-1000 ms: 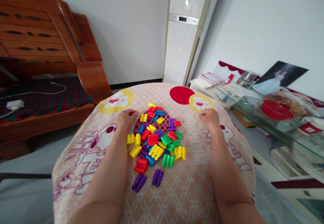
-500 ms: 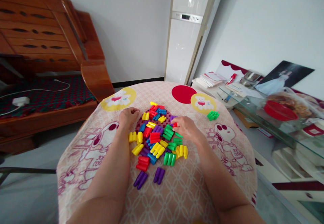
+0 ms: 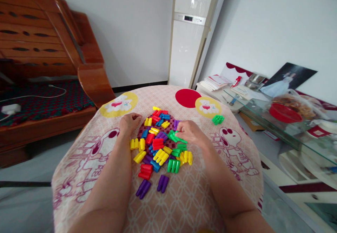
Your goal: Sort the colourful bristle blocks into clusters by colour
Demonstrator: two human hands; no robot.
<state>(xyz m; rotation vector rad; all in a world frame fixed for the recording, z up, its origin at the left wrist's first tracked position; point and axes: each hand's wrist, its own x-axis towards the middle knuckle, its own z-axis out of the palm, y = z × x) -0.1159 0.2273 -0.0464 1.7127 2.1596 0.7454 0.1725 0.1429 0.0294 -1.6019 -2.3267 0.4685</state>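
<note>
A loose pile of plastic blocks shaped like joined, round-ended tubes lies on the tablecloth, in red, yellow, blue, green and purple. My left hand (image 3: 129,124) rests at the far left of the pile, fingers curled in, beside a yellow block (image 3: 147,122); nothing shows in it. At the pile's right side, my right hand (image 3: 191,133) has its fingertips pinched on a green block (image 3: 173,136). A purple block (image 3: 176,124) is just beyond those fingers. Nearer to me lie a three-tube green block (image 3: 173,166), a red block (image 3: 145,171) and two purple blocks (image 3: 163,183).
The round table has a patterned cloth (image 3: 184,205). A separate green cluster (image 3: 218,119) sits toward its right edge. To the right, a glass shelf (image 3: 252,108) carries a red bowl (image 3: 285,113) and papers. A wooden bench (image 3: 92,82) stands at left, a white air conditioner (image 3: 186,50) behind.
My right hand has come down slightly onto the green block, which has tilted. The red piece at its fingertips is out of sight. My left hand stays beside the pile; the view has shifted a little.
</note>
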